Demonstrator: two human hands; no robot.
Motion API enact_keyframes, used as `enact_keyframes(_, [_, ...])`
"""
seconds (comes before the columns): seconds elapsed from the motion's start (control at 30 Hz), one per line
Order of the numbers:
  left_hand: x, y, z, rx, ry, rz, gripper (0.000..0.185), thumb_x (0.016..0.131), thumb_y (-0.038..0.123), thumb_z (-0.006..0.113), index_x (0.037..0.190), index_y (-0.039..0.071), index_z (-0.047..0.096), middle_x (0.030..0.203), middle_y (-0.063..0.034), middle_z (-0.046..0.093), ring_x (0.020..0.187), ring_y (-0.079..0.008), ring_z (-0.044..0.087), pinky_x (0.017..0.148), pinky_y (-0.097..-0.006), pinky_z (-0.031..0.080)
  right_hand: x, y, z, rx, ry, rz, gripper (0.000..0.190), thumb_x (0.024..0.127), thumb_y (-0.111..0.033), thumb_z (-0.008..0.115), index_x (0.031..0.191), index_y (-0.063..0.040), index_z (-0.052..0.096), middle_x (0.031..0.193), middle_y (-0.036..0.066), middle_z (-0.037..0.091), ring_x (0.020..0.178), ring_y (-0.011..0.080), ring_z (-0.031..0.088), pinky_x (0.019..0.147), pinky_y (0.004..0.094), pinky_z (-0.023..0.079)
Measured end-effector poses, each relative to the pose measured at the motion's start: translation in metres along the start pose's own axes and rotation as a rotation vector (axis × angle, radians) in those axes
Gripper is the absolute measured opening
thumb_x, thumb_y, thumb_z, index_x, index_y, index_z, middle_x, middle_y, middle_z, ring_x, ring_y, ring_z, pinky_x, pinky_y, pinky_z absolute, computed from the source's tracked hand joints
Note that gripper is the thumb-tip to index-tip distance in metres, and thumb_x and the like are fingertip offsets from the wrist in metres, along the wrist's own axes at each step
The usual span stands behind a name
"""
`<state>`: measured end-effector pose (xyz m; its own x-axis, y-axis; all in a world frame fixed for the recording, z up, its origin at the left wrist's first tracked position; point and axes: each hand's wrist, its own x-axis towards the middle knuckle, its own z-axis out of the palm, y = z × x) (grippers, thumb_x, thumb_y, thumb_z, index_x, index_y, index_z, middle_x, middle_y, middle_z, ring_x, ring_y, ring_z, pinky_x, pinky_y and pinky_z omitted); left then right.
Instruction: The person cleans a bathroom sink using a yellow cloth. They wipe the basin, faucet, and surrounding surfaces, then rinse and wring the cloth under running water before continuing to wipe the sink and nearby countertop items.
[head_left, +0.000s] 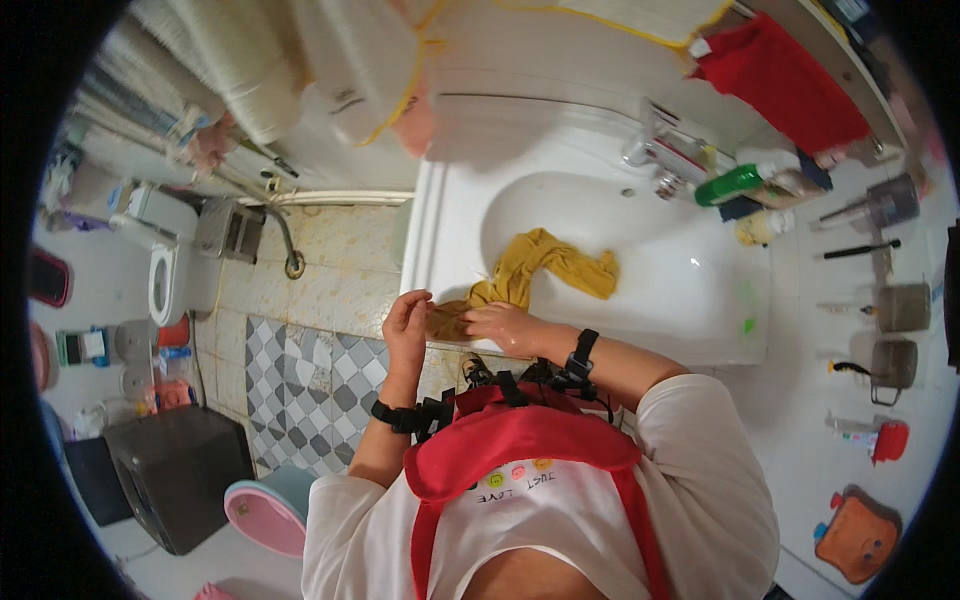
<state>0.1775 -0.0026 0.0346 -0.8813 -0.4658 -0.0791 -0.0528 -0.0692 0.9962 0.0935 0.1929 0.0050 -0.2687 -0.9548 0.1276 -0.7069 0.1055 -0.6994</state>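
A long, twisted piece of mustard-yellow cloth lies over the near left rim of a white sink basin. Its far end rests down in the bowl, and the near end is darker and looks wet. My right hand grips the near part, fingers curled over the fabric. At the basin's left front corner, my left hand has its fingers bent up against the cloth's dark end; whether they pinch it is hidden.
A chrome faucet stands at the back of the basin beside a green bottle and other bottles. A red cloth hangs above. Left are a toilet, a dark washing machine and a pink basin.
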Motion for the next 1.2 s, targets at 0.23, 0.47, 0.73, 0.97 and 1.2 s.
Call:
enact_keyframes(0.23, [-0.006,-0.007,0.058,0.086,-0.144,-0.041,0.015,0.089,0.006,0.051,0.1,0.001,0.06,0.092,-0.0043,0.062,0.083,-0.013,0.058,0.073,-0.0241,0.045,-0.097,0.089,-0.058,-0.029,0.46,0.689,0.023,0.071,-0.002,0.058,0.093,-0.005,0.061,0.104,0.016,0.056,0.101,0.0318,0.052,0.087,0.0376,0.041])
enact_keyframes(0.47, [-0.01,0.003,0.129,0.319,-0.333,0.107,0.011,0.085,0.002,0.055,0.095,0.0,0.06,0.089,-0.0064,0.061,0.082,-0.0139,0.058,0.074,-0.0251,0.047,-0.163,0.182,-0.181,-0.283,1.249,0.85,0.045,0.077,-0.009,0.061,0.117,0.003,0.047,0.122,0.023,0.047,0.116,0.0365,0.044,0.1,0.0389,0.034])
enact_keyframes(0.73, [-0.011,0.002,0.166,0.533,-0.507,0.07,0.018,0.082,0.008,0.058,0.099,0.004,0.061,0.101,-0.0129,0.06,0.084,-0.0271,0.06,0.072,-0.0332,0.049,-0.135,0.196,-0.279,0.386,1.283,0.851,0.066,0.084,-0.019,0.058,0.139,-0.001,0.024,0.131,0.019,0.044,0.12,0.0216,0.042,0.095,0.0273,0.034])
enact_keyframes(0.97, [-0.001,-0.009,0.182,0.722,-0.691,0.092,0.026,0.081,0.015,0.059,0.105,0.005,0.059,0.106,-0.0157,0.059,0.093,-0.0336,0.057,0.079,-0.0382,0.046,-0.133,0.167,-0.287,0.445,1.289,0.851,0.065,0.084,-0.02,0.058,0.137,0.002,0.027,0.127,0.015,0.046,0.114,0.021,0.045,0.095,0.0302,0.035])
enact_keyframes(1.2, [0.015,-0.016,0.208,0.775,-0.77,0.156,0.03,0.08,0.019,0.058,0.107,0.005,0.058,0.107,-0.0166,0.058,0.097,-0.035,0.055,0.083,-0.0404,0.045,-0.153,0.189,-0.292,0.386,1.258,0.811,0.06,0.084,-0.022,0.059,0.134,0.0,0.034,0.118,0.011,0.051,0.099,0.0187,0.052,0.084,0.0312,0.043])
